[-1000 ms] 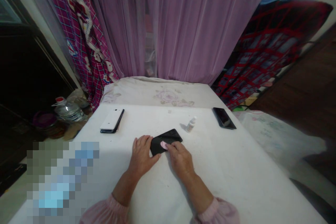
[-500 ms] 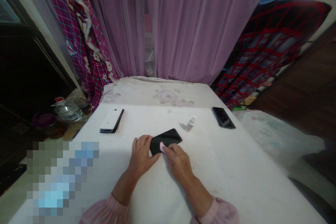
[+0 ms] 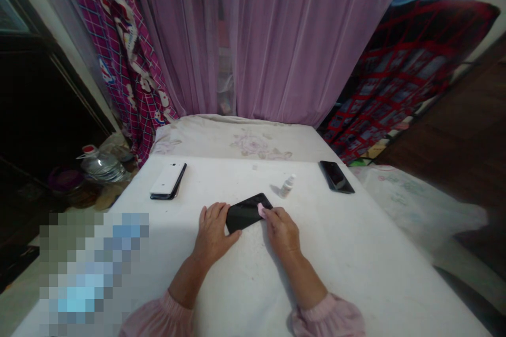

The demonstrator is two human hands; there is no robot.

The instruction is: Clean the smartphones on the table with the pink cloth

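Observation:
A black smartphone [image 3: 247, 215] lies flat and slightly slanted on the white-covered table. My left hand [image 3: 214, 231] grips its left end, thumb at the near edge and fingers at the far side. Pinched in my right hand [image 3: 282, 229] is a small pink piece of cloth or sponge [image 3: 261, 210], pressed against the phone's surface close to its right end. Just beyond the phone stands a small white spray bottle [image 3: 288, 186].
Stacked phones, a white one [image 3: 169, 179] on top, lie at the left. Another dark phone [image 3: 337, 177] lies at the right. A pixelated patch [image 3: 90, 268] covers the table's near left. Purple curtains [image 3: 284, 37] hang behind; a water bottle [image 3: 103, 164] stands beyond the left edge.
My right hand has slid to the right along the phone with the pink piece, from its middle toward its right end. My left hand and the phone have stayed in place.

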